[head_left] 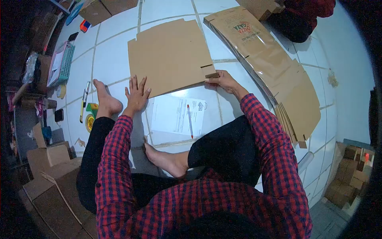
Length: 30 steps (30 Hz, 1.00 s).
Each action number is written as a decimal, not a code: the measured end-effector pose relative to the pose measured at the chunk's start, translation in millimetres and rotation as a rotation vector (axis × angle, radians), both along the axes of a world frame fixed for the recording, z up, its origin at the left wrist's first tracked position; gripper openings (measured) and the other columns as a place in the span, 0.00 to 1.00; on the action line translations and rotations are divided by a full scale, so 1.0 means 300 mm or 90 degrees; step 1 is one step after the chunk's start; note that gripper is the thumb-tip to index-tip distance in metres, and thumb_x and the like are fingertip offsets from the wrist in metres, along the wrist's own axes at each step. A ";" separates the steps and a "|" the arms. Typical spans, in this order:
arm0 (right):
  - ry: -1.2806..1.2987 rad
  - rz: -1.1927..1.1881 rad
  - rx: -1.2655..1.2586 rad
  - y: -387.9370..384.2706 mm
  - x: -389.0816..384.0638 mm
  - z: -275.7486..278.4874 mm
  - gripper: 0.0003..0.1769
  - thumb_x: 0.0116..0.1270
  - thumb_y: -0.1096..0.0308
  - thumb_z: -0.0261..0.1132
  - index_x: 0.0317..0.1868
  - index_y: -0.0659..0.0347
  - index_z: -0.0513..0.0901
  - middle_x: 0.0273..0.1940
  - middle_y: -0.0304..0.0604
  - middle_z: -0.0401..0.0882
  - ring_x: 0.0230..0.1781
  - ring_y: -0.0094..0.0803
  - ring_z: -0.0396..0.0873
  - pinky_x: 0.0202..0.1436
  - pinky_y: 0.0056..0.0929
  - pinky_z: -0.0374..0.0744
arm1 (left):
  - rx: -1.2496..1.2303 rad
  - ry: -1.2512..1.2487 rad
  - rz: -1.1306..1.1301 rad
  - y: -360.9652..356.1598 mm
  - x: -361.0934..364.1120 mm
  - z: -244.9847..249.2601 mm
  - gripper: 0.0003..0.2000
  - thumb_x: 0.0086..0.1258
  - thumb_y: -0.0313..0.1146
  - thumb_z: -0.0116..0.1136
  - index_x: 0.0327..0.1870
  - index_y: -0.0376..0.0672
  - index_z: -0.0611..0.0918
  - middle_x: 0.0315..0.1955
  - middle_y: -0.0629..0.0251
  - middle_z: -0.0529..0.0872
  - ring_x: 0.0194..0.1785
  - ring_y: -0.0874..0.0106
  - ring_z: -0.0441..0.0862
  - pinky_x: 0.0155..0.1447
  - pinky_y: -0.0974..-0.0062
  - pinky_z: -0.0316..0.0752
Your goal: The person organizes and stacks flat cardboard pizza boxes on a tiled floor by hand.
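Note:
A flat brown cardboard box blank (169, 55) lies on the tiled floor ahead of me. My left hand (137, 95) rests with spread fingers at its lower left corner, the fingertips touching the edge. At the lower right corner, my right hand (223, 81) pinches a small folded flap of the blank between thumb and fingers. A printed paper sheet (169, 115) lies just below the blank, with a red-tipped pen (190, 119) across it. To the right is a stack of printed cardboard blanks (274, 59), fanned out at its near end.
Left of my foot lie a yellow cutter knife (84, 101) and a tape roll (90, 122). Farther left are a green basket (67, 65) and a phone (59, 115). Cardboard boxes (51, 191) stand at the lower left. A person's dark clothing (294, 24) shows at the upper right.

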State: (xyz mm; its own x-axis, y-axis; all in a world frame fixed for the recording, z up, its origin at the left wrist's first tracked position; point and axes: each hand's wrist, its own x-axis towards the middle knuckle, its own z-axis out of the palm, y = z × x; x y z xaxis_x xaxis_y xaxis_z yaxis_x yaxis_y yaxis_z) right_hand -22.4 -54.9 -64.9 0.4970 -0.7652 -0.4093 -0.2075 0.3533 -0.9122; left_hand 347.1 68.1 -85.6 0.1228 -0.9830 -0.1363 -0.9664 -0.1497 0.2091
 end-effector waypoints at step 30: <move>-0.280 -0.229 -0.299 0.380 -0.427 0.458 0.28 0.55 0.69 0.71 0.55 0.69 0.72 0.49 0.44 0.76 0.46 0.27 0.76 0.42 0.25 0.81 | -0.402 0.833 0.156 -0.203 -0.420 0.204 0.17 0.73 0.44 0.49 0.44 0.36 0.73 0.35 0.65 0.79 0.38 0.75 0.76 0.43 0.77 0.74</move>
State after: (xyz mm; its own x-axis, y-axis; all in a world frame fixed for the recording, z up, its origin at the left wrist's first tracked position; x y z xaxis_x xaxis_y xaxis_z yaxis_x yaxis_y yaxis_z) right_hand -150.4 59.1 72.5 0.2256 -0.9572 0.1811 0.2679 -0.1178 -0.9562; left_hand 221.1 7.3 -24.5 0.4207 -0.8937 0.1556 -0.0065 0.1685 0.9857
